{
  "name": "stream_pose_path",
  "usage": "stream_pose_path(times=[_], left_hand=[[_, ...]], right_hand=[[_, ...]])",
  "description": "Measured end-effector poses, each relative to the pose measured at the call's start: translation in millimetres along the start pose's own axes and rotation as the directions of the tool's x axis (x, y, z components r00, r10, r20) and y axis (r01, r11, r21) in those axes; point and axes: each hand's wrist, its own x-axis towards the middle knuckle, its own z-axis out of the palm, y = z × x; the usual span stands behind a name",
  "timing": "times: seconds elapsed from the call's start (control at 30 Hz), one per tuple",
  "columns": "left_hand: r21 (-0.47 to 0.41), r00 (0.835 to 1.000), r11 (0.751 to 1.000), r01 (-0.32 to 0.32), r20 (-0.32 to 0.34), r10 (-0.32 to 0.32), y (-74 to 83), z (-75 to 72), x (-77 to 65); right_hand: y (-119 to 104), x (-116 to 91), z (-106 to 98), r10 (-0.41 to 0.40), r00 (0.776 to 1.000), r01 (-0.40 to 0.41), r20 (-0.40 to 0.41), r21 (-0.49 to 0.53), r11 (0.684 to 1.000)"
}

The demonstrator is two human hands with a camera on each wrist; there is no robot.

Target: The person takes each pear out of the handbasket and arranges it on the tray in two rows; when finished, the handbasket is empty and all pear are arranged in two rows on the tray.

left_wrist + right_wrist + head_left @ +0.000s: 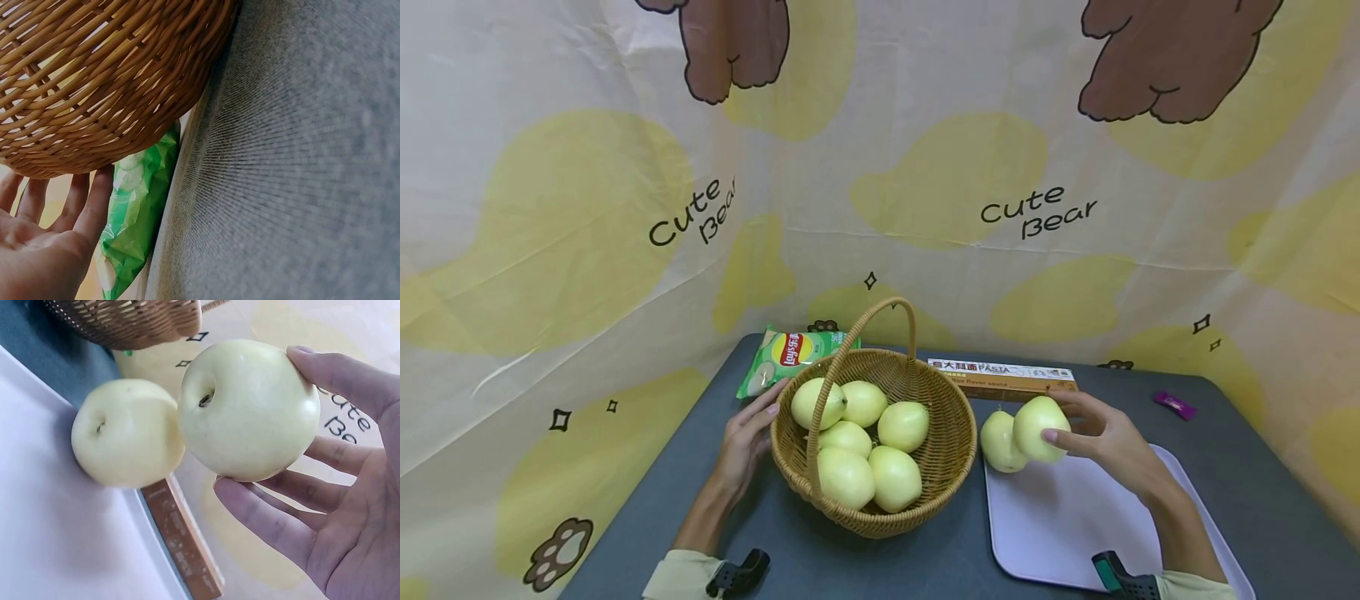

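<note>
A pale green apple (250, 412) is pinched between the thumb and fingers of my right hand (1108, 437), held above the tray. Beside it, a second pale green apple (125, 434) sits at the far left corner of the light purple tray (1075, 533). A woven wicker basket (951, 450) with a tall handle contains several similar apples (844, 477). My left hand (747, 446) touches the basket's left side; the left wrist view shows its fingers (94, 203) extended against the wicker, their tips partly hidden.
A green chip bag (793, 350) lies behind the basket on the left. Behind the tray, a pasta box (1000, 379) lies along the table's back edge. A small purple wrapped packet (1175, 406) is at the back right. A printed cloth hangs behind the grey table (647, 517).
</note>
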Motion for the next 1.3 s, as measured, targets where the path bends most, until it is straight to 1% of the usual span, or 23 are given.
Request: stream_pose_path(times=[0.2, 0.4, 0.57, 0.83, 1.13, 1.3], left_hand=[[-0.001, 1.0, 1.0, 0.0, 0.0, 0.0, -1.8, -0.4, -0.7], [0.01, 1.0, 1.0, -0.001, 0.008, 0.001, -3.3, -1.7, -1.5], [0.017, 1.0, 1.0, 0.001, 0.008, -0.001, -3.0, -2.0, -2.0], [0.006, 1.0, 1.0, 0.0, 0.012, 0.0, -0.7, -0.9, -0.2], [0.009, 1.0, 1.0, -0.004, 0.007, 0.004, -0.1, -0.9, 2.0], [0.006, 1.0, 1.0, -0.006, 0.004, 0.006, -0.8, -0.7, 1.0]], right_hand=[[13, 1, -3, 0.045, 0.999, -0.045, 0.013, 0.031, 0.998], [23, 3, -4, 0.111, 0.994, -0.111, 0.019, 0.01, 0.994], [32, 3, -7, 0.146, 0.989, -0.146, 0.014, 0.0, 0.989], [43, 1, -8, 0.176, 0.984, -0.176, 0.019, -0.003, 0.984], [54, 1, -8, 0.201, 0.978, -0.2, 0.056, -0.027, 0.979], [57, 2, -7, 0.214, 0.974, -0.214, 0.07, 0.001, 0.977]])
